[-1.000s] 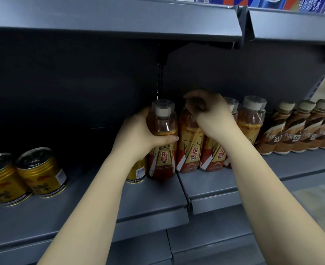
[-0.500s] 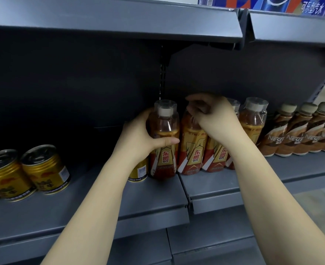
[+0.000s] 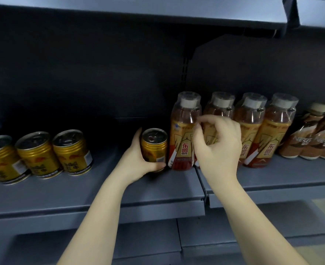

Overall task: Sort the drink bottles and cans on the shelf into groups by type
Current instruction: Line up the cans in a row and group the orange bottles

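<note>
A gold can (image 3: 154,148) stands on the grey shelf (image 3: 158,190) with my left hand (image 3: 136,161) gripping it from the left side. It touches the leftmost of several amber bottles with red and gold labels (image 3: 182,142), which stand upright in a row. My right hand (image 3: 219,150) hovers in front of the second bottle (image 3: 218,108), fingers loosely curled, with nothing held. Three more gold cans (image 3: 37,153) stand grouped at the far left of the shelf.
Brown coffee bottles (image 3: 311,142) stand in a row at the right end. A bare stretch of shelf lies between the left cans and the gripped can. An upper shelf (image 3: 138,10) hangs overhead, and a seam (image 3: 203,186) divides the shelf boards.
My left hand let go of the leftmost amber bottle and now grips the gold can beside it. My right hand came down off the bottle tops. The view shifted left.
</note>
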